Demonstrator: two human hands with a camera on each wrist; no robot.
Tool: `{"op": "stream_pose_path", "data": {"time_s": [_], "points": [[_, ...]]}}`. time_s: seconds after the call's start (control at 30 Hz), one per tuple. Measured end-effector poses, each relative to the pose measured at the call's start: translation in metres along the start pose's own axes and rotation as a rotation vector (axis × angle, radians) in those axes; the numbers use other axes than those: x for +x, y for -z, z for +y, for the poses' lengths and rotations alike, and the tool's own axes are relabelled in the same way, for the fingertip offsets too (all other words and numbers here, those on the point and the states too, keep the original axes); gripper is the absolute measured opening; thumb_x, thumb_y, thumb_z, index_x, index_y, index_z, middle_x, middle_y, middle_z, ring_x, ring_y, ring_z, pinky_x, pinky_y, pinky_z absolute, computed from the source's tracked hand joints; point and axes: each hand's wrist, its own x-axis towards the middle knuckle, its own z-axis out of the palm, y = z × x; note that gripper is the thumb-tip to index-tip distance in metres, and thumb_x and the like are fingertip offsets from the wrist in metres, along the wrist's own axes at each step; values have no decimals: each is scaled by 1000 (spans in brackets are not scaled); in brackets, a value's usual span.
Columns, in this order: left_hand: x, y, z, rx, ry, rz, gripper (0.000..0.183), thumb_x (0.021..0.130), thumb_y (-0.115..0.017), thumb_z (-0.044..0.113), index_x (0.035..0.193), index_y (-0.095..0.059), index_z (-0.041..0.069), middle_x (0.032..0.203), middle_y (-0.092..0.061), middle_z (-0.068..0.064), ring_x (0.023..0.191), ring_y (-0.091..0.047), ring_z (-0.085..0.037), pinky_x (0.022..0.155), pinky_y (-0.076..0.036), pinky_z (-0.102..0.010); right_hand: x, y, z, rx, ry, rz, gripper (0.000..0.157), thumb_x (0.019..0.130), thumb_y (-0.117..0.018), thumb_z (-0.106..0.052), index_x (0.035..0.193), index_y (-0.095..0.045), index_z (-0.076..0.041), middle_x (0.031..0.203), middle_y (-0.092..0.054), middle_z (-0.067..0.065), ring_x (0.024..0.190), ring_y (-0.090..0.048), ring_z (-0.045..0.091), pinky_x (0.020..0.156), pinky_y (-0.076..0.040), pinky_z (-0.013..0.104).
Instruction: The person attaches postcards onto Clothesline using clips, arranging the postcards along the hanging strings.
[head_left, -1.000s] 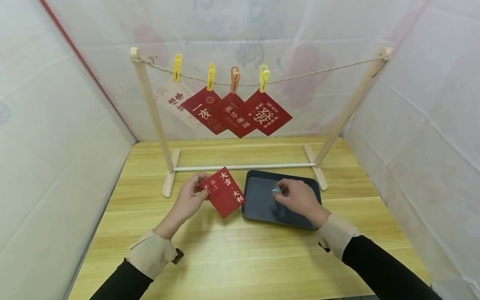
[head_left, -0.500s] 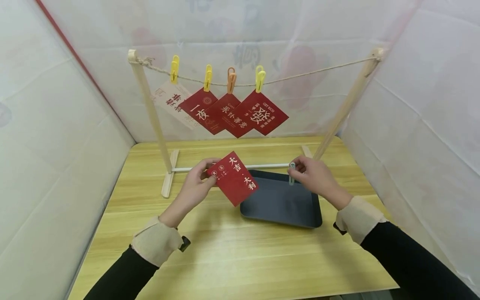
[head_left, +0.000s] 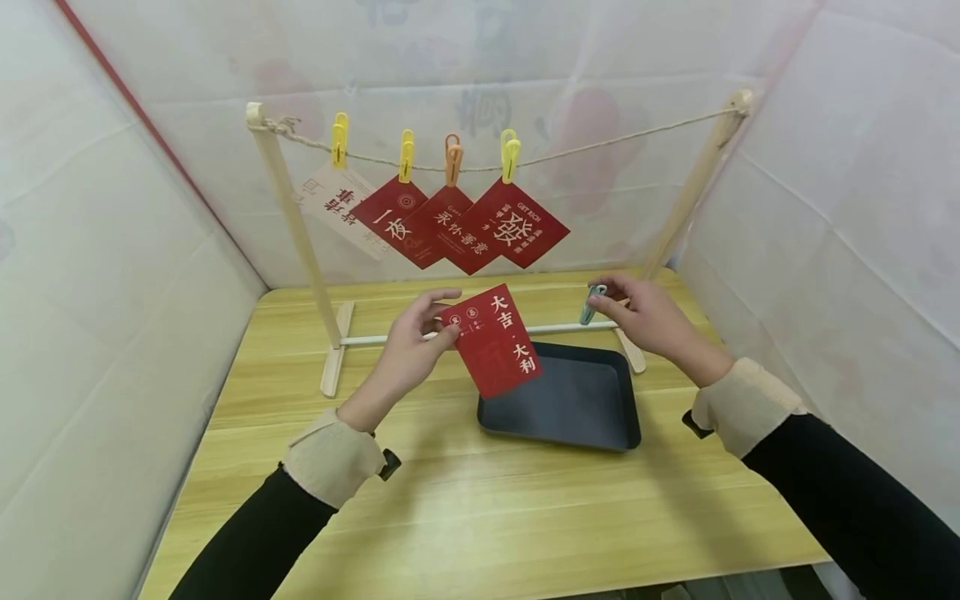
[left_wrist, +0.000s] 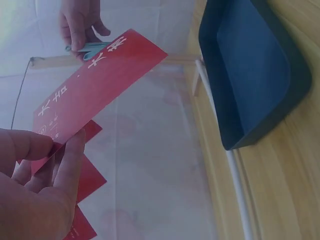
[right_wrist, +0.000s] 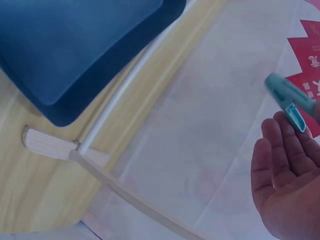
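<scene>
My left hand point(head_left: 416, 337) pinches a red card point(head_left: 495, 354) with white characters by its left edge, thumb in front and fingers behind. The card is tilted and overlaps the tray in the head view. In the right wrist view a pale teal clothespin point(right_wrist: 290, 95) sticks out from my right hand point(right_wrist: 290, 185). Thumb and fingertips grip that clothespin above the tray's far right corner. Behind both hands, a twine line point(head_left: 622, 140) carries a cream card point(head_left: 337, 200) and red cards point(head_left: 517, 229), held by yellow clothespins point(head_left: 510, 154) and an orange clothespin point(head_left: 453, 158).
A dark tray point(head_left: 570, 417) lies on the wood-grain table point(head_left: 450, 517). Wooden posts point(head_left: 296, 225) on flat feet hold up the twine, joined low down by a white rod point(head_left: 360, 340). White fabric walls point(head_left: 112, 275) enclose the back and sides.
My right hand has lifted the clothespin out of the tray, moving up and away from me. My left hand has brought the red card right and upward.
</scene>
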Motion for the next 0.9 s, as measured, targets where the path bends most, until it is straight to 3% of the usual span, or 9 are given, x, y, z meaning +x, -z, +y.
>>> {"op": "stream_pose_path", "data": {"time_s": [0.13,0.3,0.43,0.63,0.77,0.9], "points": [[7,-2,7,-14,-15,7,42,96,-58,-1,137,-53,10,119,-68,-14,84,-63,-32,78,-61,-41,6,6,-7,-13,35,38,38,103,-56,-34,130,-60,-8,107,-69,10,94,-66,27,82,-54,45],[16,-4,13,-7,-18,22,39,97,-60,2,135,-55,11,119,-68,-13,86,-62,-31,73,-60,-31,13,17,-20,-34,48,104,31,97,-65,-36,117,-66,-12,97,-71,5,88,-65,21,73,-51,35],[24,-5,18,-5,-36,31,39,97,-60,3,135,-54,10,121,-68,-12,87,-62,-32,73,-58,-31,18,28,-29,-39,32,127,37,93,-68,-33,123,-66,-11,96,-70,8,86,-64,22,72,-50,28],[38,-10,27,-81,-31,49,36,96,-57,-3,130,-54,9,124,-66,-10,86,-62,-29,82,-61,-43,30,49,-44,-8,3,85,42,91,-73,-37,126,-67,-14,104,-71,6,92,-64,19,72,-51,24],[48,-15,29,-103,-16,79,36,95,-59,-3,128,-55,9,122,-66,-9,86,-62,-26,81,-61,-41,40,62,-52,14,10,46,44,95,-67,-35,133,-62,-13,112,-68,9,102,-61,21,75,-49,23],[57,-21,33,-145,-8,97,34,95,-63,-1,126,-54,9,119,-66,-11,93,-66,-26,82,-61,-37,48,71,-61,-51,50,53,41,100,-61,-29,135,-59,-9,113,-68,13,106,-61,25,78,-46,27]]}}
